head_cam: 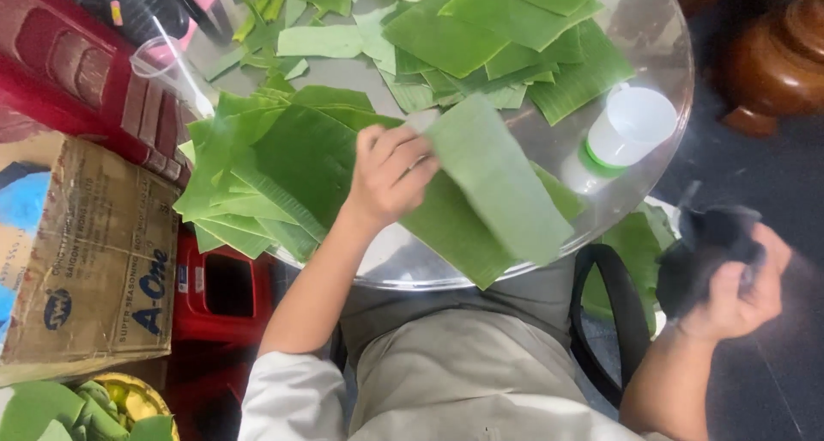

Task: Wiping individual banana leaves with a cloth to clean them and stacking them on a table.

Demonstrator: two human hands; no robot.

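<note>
Two hands are at work: your left hand pinches the top corner of a long leaf strip, fingers curled over its edge, the strip lying across the near rim of the round table. Your right hand, off to the side of the table, grips a dark cloth, fingers closed. Leaf stacks and a white cup sit on the table.

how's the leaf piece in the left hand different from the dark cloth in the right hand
The leaf piece is pale green, flat and long, pinched at one end by the left hand over the round table. The dark cloth is black, bunched up, gripped by the right hand off the table's edge. Each sits in one hand.
</note>
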